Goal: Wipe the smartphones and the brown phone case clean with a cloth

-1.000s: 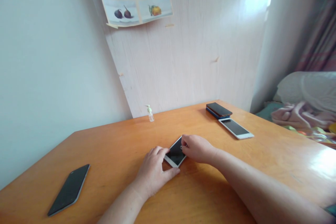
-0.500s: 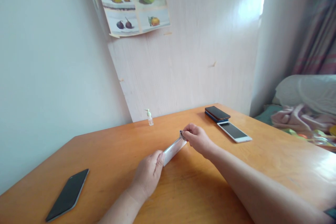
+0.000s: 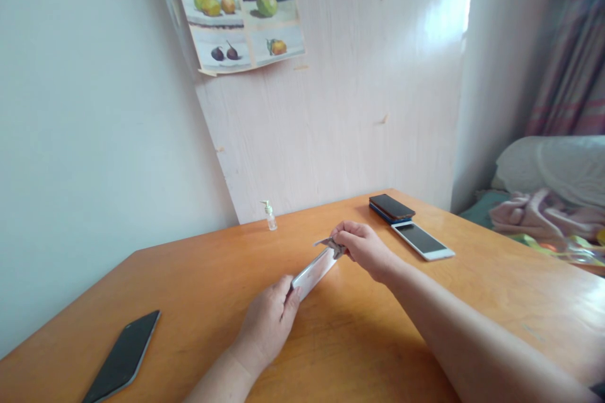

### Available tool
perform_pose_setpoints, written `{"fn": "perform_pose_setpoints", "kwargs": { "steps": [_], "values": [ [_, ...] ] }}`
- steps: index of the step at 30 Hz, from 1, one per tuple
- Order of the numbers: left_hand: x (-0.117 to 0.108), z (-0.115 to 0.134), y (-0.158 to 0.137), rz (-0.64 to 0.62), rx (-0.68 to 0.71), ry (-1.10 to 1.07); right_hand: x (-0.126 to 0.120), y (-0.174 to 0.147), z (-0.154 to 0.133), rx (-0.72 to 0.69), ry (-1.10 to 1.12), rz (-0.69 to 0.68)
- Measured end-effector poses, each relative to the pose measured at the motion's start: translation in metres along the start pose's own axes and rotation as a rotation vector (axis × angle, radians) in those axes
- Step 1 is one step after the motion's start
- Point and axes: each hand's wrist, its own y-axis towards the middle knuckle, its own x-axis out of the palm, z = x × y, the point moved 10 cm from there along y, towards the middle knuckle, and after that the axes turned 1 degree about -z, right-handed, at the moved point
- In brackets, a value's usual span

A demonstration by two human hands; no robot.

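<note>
My left hand (image 3: 271, 318) is closed around the near end of a thin, pale phone (image 3: 314, 274), thumb on the side facing me. The phone is tilted up on its long edge above the table, its far end pointing away to the right. At that far end, my right hand (image 3: 359, 245) pinches a small crumpled grey cloth (image 3: 336, 247) against the phone's corner. One flap of the cloth sticks out to the left. My right fingertips are partly hidden behind the cloth.
On the wooden table (image 3: 203, 302) a dark phone (image 3: 125, 356) lies at the left front. A small pump bottle (image 3: 270, 216) stands at the back. To the right lie a white phone (image 3: 423, 240) and a stack of dark phones (image 3: 391, 206). Behind rises a board with fruit pictures (image 3: 241, 25).
The right hand has shifted slightly at the phone's far corner, and more of the grey cloth shows. The left hand keeps its hold. The view has tilted up a little.
</note>
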Motion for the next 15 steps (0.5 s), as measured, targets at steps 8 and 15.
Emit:
{"fn": "perform_pose_setpoints", "kwargs": {
  "steps": [8, 15],
  "values": [
    [-0.001, 0.01, -0.001, -0.018, 0.029, -0.018, -0.005, 0.001, 0.0, -0.045, -0.519, 0.01],
    [-0.002, 0.017, -0.002, -0.015, 0.057, 0.001, 0.004, 0.001, 0.002, -0.141, -0.605, 0.1]
  ]
}}
